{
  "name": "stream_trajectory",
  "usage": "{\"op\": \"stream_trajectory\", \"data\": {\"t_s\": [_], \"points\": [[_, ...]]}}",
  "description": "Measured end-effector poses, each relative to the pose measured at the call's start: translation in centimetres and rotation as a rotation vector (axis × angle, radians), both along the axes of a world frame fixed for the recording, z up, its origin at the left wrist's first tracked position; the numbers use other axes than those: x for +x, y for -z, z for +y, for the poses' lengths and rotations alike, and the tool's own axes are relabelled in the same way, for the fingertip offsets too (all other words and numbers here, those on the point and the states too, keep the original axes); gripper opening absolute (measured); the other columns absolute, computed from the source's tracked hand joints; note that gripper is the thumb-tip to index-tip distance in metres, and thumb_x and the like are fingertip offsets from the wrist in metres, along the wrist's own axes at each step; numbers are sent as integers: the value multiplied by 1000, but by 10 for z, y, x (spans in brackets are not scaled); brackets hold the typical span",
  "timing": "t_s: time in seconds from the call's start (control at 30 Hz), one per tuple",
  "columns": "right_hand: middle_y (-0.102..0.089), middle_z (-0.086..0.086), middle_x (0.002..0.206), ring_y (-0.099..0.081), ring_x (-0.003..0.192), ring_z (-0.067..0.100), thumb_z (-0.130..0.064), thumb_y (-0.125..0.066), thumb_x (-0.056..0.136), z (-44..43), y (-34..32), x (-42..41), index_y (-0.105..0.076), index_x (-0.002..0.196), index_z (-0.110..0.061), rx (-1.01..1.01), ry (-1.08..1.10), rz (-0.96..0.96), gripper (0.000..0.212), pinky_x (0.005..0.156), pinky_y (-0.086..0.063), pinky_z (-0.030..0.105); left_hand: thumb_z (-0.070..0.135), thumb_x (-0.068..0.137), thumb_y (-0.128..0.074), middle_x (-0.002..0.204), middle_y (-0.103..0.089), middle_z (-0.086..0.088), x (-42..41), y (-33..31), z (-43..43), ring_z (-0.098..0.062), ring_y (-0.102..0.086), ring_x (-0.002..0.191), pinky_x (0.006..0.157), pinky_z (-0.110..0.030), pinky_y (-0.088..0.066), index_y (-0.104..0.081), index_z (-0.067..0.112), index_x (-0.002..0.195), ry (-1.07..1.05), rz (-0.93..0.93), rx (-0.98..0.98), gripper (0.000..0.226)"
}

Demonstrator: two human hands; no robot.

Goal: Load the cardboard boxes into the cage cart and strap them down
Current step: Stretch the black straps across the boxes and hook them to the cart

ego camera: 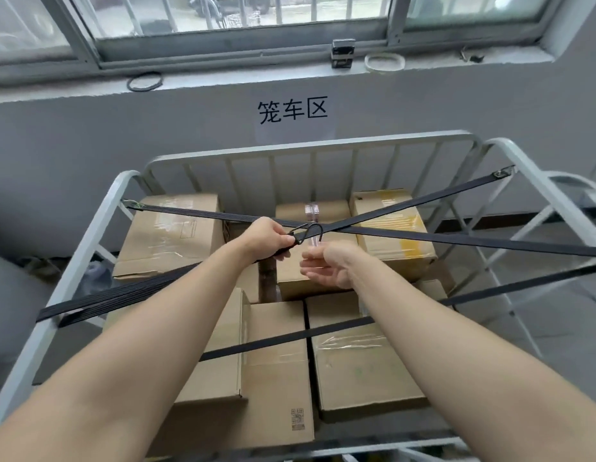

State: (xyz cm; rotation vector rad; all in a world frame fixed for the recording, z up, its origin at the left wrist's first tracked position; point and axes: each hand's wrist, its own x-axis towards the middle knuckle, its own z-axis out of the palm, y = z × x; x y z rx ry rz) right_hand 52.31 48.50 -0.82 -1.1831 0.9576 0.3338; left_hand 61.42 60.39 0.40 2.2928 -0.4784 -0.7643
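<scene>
View: looking down from head height into a grey metal cage cart (310, 146) parked against a grey wall, below a window sill.

Boxes: several cardboard boxes (363, 365) sit packed inside the cart, tops roughly level. Loading looks finished, so the strapping step is in hand.

Straps already on: two black straps (456, 240) cross in an X over the far boxes, hooked onto the cart's side rails. A thinner black strap (276, 340) runs across the near boxes.

Left hand: the left hand (268, 238) has its fingers clamped on the end of a wide black strap (123, 293), just behind its metal hook (311, 232).

Hook direction: the hook points right and slightly away, its curved end hanging near the centre of the X.

Strap axis: the held strap runs long from the near left rail, up and right to the left hand.

Right hand: the right hand (326, 265) is just right of the hook, not touching it, fingers loosely apart and holding nothing.

Nearer hand: the left hand already has the hook; the right is nearest to guide it.

Likely need: the hook probably has to reach the right side rail, well apart from it.

In the way: the crossed straps lie right along that path.

Sill: a black cord loop (144, 81) and a tape roll (385, 62).
</scene>
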Motion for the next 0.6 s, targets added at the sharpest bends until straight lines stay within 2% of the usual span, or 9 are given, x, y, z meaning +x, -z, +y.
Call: {"op": "stream_trajectory", "data": {"t_s": [0.07, 0.1, 0.17, 0.23, 0.3, 0.37, 0.43, 0.53, 0.6], "points": [[-65, 8, 84, -62, 71, 13, -21, -58, 95, -32, 1, -14, -63, 92, -5, -191, 35, -12, 16, 64, -52, 21, 17, 94, -58, 68, -68, -4, -12, -7, -30, -9, -61, 57, 64, -18, -48, -69, 5, 83, 46, 40, -37, 20], [-64, 9, 87, -62, 73, 14, -20, -60, 93, -49, 2, -20, -62, 95, -6, -261, 73, -41, 14, 64, -51, 22, 17, 94, -58, 69, -69, -3, -19, -11, -47, -11, -62, 60, 65, -20, -48, -69, 5, 85, 84, 56, -38, 19], [-63, 10, 95, -61, 83, 18, -10, -60, 91, -85, 2, -34, -60, 98, -10, -280, 118, -134, 7, 70, -51, 26, 17, 95, -57, 69, -69, -2, -35, -14, -82, -10, -62, 60, 62, -18, -49, -69, 4, 89, 141, 72, -29, 19], [-65, 11, 98, -62, 85, 20, -3, -59, 90, -120, 0, -52, -62, 94, -12, -265, 108, -197, 10, 69, -50, 27, 17, 95, -57, 70, -68, -3, -49, -13, -113, -10, -62, 59, 60, -18, -49, -69, 2, 92, 161, 72, -6, 20], [-68, 11, 96, -61, 84, 19, -6, -58, 92, -154, -2, -73, -66, 96, -10, -312, 76, -219, 9, 66, -47, 25, 17, 95, -57, 71, -68, -5, -64, -7, -141, -12, -61, 59, 61, -19, -51, -69, 0, 94, 153, 84, 4, 21], [-69, 8, 93, -59, 83, 17, -13, -54, 97, -186, -1, -95, -67, 102, -8, -399, 36, -221, 15, 64, -45, 23, 18, 94, -58, 72, -68, -5, -79, -3, -171, -13, -61, 62, 72, -26, -54, -70, 0, 94, 153, 92, 22, 22], [-69, 8, 93, -58, 81, 16, -16, -53, 98, -215, -1, -113, -69, 98, -8, -503, -7, -198, 18, 65, -47, 23, 20, 93, -60, 72, -68, -4, -96, -1, -202, -14, -61, 66, 81, -32, -54, -71, 4, 89, 166, 86, 35, 20], [-70, 10, 93, -60, 84, 17, -14, -54, 97, -250, -2, -137, -68, 87, -13, -550, 6, -161, 17, 71, -50, 25, 23, 92, -61, 77, -70, -5, -118, -1, -242, -14, -61, 68, 78, -31, -53, -73, 5, 90, 214, 69, 68, 22], [-69, 9, 88, -61, 83, 17, -11, -55, 96, -270, -2, -155, -67, 87, -13, -548, 55, -151, 15, 69, -49, 22, 26, 93, -60, 80, -72, -6, -132, -2, -266, -14, -61, 70, 76, -30, -50, -74, 6, 90, 275, 45, 97, 24]]}}
